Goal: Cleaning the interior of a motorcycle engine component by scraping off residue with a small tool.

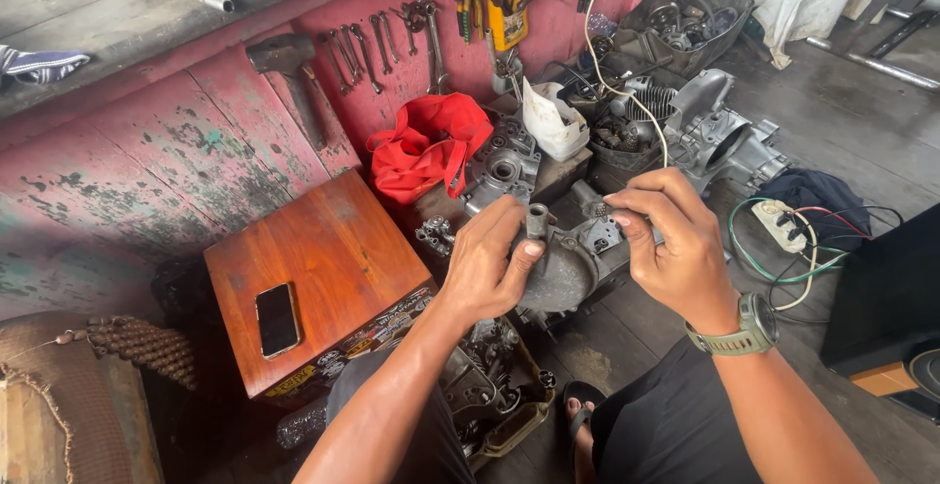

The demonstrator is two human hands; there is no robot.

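Note:
My left hand (492, 261) grips a grey metal engine cover (560, 274) from the left, thumb by a short upright tube on its top. My right hand (672, 241) holds the right side of the same part, fingers curled over a small fitting; a green watch sits on that wrist. The part is held up in front of my lap, above other greasy engine parts (480, 386) on the floor.
A wooden box (323, 249) with a phone (277, 319) on it stands to the left. A red cloth (428, 146), engine casings (725, 137) and a power strip (780, 225) with cables lie behind. Wrenches and pliers hang on the red wall (176, 151).

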